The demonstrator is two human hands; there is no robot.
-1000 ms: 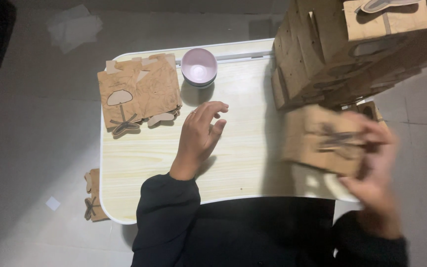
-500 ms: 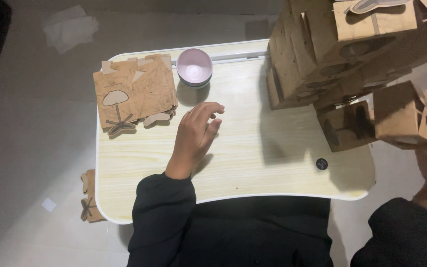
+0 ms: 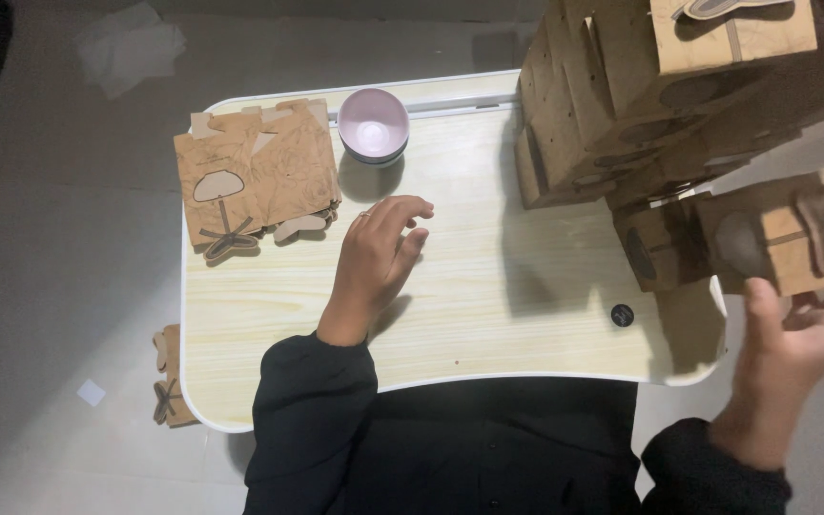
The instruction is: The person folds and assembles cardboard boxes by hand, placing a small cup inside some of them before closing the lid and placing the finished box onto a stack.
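Matt brown cardboard boxes (image 3: 679,105) and flat sheets (image 3: 259,172); smooth pale wood-grain table (image 3: 488,315); glossy lilac bowl (image 3: 373,124).

The tall pile of brown boxes (image 3: 679,86) is getting cut off at the top edge, and the right hand (image 3: 793,343) is looking blurry

Dim indoor light, soft shadows on table (image 3: 488,315), motion-blurred right hand (image 3: 793,334)

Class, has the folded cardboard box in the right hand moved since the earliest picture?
Yes. The cardboard box in the right hand went rightward, off the table, past its right edge.
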